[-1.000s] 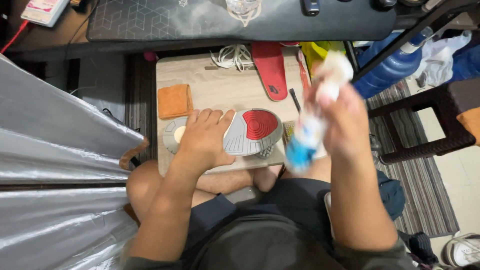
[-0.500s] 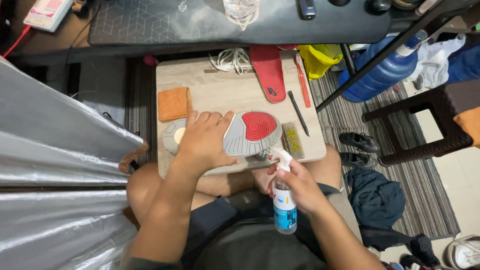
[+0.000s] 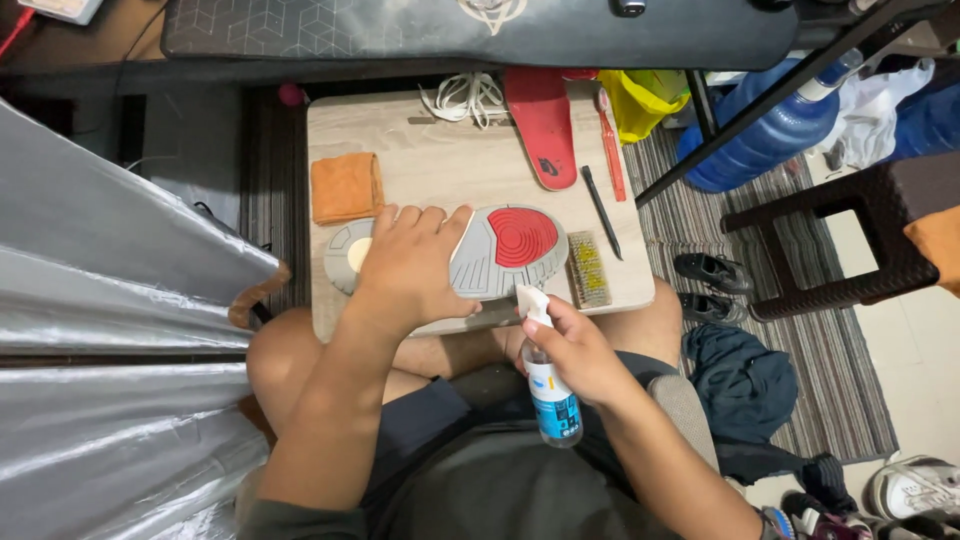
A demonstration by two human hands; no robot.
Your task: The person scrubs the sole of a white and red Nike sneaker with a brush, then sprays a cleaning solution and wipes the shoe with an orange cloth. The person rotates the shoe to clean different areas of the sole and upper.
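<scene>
A shoe lies sole-up on a small wooden board, its grey sole showing a red round patch. My left hand presses flat on the middle of that sole. My right hand grips a small spray bottle with a white nozzle and blue label, held over my lap with the nozzle pointing at the shoe's near edge.
On the board lie an orange cloth, white laces, a red insole, a red toothbrush, a dark pen-like tool and a bristle brush. A blue water jug, brown stool and striped rug stand right.
My right hand brought the spray bottle down from in front of the camera to my lap, then tipped its nozzle toward the shoe. My left hand stayed on the sole.
</scene>
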